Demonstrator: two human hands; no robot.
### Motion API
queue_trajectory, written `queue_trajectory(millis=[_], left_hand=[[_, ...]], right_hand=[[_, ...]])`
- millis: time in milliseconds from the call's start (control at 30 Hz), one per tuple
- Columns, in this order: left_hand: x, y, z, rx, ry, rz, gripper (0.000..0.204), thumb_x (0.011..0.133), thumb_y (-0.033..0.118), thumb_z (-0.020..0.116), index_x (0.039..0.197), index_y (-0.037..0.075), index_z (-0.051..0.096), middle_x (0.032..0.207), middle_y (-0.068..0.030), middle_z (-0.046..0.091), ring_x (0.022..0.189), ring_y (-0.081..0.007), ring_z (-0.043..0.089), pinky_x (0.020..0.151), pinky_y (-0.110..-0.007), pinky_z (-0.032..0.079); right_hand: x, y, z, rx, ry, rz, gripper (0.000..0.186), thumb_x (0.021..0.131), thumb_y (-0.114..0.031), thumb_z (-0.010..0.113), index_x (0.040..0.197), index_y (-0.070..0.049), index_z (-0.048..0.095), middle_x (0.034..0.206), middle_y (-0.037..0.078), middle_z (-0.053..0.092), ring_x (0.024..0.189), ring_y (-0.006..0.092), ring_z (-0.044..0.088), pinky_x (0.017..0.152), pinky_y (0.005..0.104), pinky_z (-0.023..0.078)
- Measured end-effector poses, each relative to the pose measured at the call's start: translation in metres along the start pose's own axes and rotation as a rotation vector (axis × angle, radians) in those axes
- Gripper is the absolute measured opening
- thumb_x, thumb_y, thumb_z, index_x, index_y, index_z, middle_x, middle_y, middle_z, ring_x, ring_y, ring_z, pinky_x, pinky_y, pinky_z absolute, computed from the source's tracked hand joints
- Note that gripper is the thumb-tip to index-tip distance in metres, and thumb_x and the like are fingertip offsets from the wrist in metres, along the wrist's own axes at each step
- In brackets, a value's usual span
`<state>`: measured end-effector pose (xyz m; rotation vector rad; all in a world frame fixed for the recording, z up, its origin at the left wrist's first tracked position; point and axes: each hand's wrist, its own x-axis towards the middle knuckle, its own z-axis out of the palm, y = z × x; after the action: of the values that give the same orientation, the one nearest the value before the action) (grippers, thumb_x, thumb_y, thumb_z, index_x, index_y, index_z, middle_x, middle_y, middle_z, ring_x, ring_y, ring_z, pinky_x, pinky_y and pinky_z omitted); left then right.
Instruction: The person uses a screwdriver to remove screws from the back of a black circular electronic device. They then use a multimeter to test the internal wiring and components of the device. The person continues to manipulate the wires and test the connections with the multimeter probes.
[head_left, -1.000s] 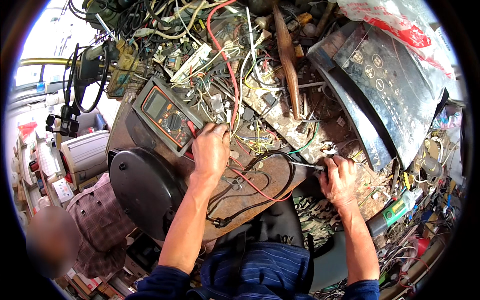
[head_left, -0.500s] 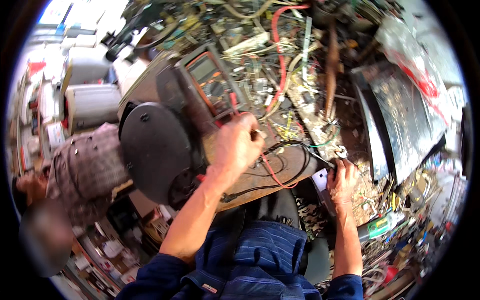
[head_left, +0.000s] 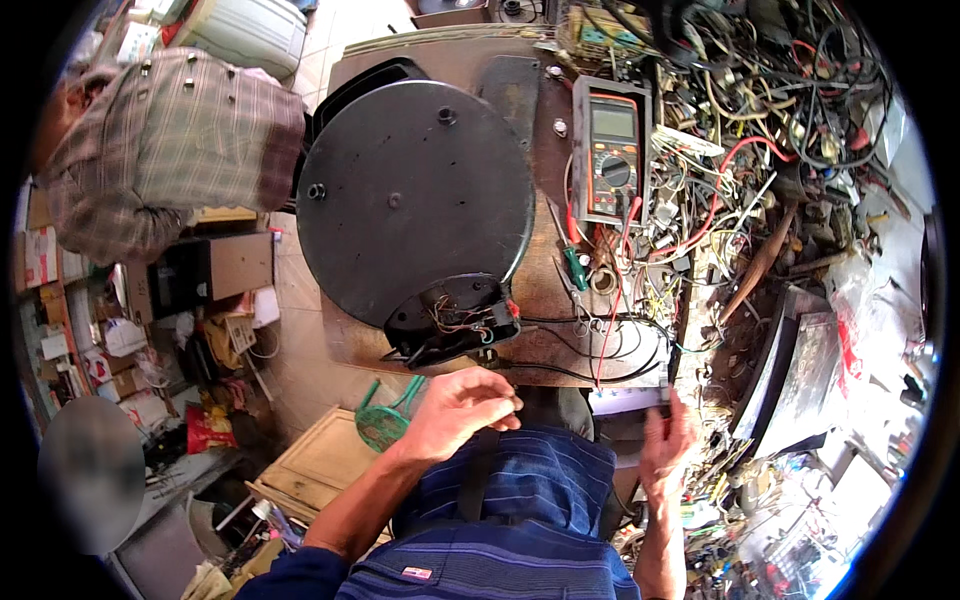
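In a sunlit, crowded workshop, with pale floor tiles (head_left: 295, 335) at left and a tangled heap of cables and parts (head_left: 745, 140) at right, a brown workbench (head_left: 547, 300). Left of centre on it, a broad round black appliance shell (head_left: 420, 210), with an open compartment (head_left: 455, 338) at the near edge showing thin loose wires (head_left: 450, 310). Just in front of this compartment, apart from it, the left hand (head_left: 460, 412), thumb and fingertips drawn together; cannot tell whether pinching anything. Near the bench's near right corner, the right hand (head_left: 670, 440), blurred, fingers bent beside a slim metallic item (head_left: 663, 385); cannot tell whether gripping it.

Shell probably stiff, awkwardly wide, perhaps slippery; best held by opposite sides of the rim. Wires likely soft and fragile, better not pulled.

Right of the shell, a multimeter (head_left: 612, 150) and a green-handled screwdriver (head_left: 575, 268). Far left, a co-worker in plaid (head_left: 210, 130).
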<state>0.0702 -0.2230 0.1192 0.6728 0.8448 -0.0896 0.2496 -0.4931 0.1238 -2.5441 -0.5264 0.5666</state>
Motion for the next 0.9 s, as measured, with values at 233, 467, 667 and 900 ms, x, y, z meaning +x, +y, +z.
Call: queue_trajectory(millis=[233,467,667,900], left_hand=[[-0.03,-0.018,-0.042,-0.616,0.012,0.154,0.013,0.1,0.007,0.069,0.111,0.003,0.075,0.111,-0.0114,0.075,0.092,-0.0213,0.072,0.078,-0.035,0.062],[-0.041,-0.018,-0.059,-0.805,0.1,0.17,0.011,0.101,0.012,0.07,0.108,0.006,0.075,0.11,-0.0089,0.074,0.088,-0.0177,0.072,0.076,-0.031,0.062],[-0.039,-0.016,-0.07,-0.896,0.117,0.226,0.011,0.101,0.012,0.071,0.107,0.003,0.073,0.104,-0.0103,0.075,0.086,-0.0187,0.075,0.074,-0.031,0.064],[-0.035,-0.008,-0.073,-0.832,0.146,0.231,0.011,0.104,0.012,0.066,0.107,0.006,0.073,0.105,-0.0105,0.075,0.083,-0.0156,0.074,0.074,-0.028,0.064]], right_hand=[[-0.001,-0.112,0.019,0.335,-0.393,-0.447,0.039,0.085,-0.002,0.08,0.121,-0.002,0.066,0.076,0.01,0.061,0.057,0.02,0.061,0.052,0.0325,0.049],[-0.006,-0.157,0.04,0.288,-0.51,-0.481,0.039,0.081,-0.001,0.083,0.118,-0.003,0.07,0.079,0.009,0.063,0.059,0.0248,0.064,0.053,0.0342,0.051],[-0.005,-0.177,0.043,0.222,-0.511,-0.502,0.037,0.083,-0.002,0.081,0.119,-0.003,0.071,0.08,0.01,0.064,0.061,0.0256,0.066,0.054,0.0338,0.052],[-0.005,-0.205,0.034,0.179,-0.569,-0.297,0.033,0.085,-0.004,0.081,0.116,-0.001,0.072,0.079,0.009,0.064,0.065,0.0229,0.066,0.059,0.0351,0.054]])
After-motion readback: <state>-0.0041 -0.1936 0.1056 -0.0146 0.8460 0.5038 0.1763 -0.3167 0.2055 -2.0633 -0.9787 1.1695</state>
